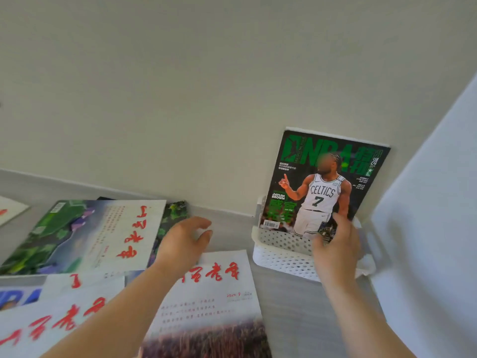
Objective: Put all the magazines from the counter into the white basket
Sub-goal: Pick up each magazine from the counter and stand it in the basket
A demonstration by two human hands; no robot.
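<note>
A green basketball magazine [322, 182] stands upright in the white perforated basket [281, 251], leaning on the wall. My right hand [335, 244] is at its lower right corner, thumb against the cover; the fingers behind are hidden. My left hand [183, 241] hovers with loosely curled fingers, holding nothing, above a white magazine with red characters [219, 301]. Further magazines lie flat on the counter: one with a green landscape and red script [85, 236], a dark green one [173, 215] under it, and white ones [51, 324] at lower left.
The grey counter [232, 233] runs along a pale wall. A white panel [426, 228] rises right beside the basket, with crumpled white material [366, 264] at its foot. A blue magazine [18, 298] peeks out at the left edge.
</note>
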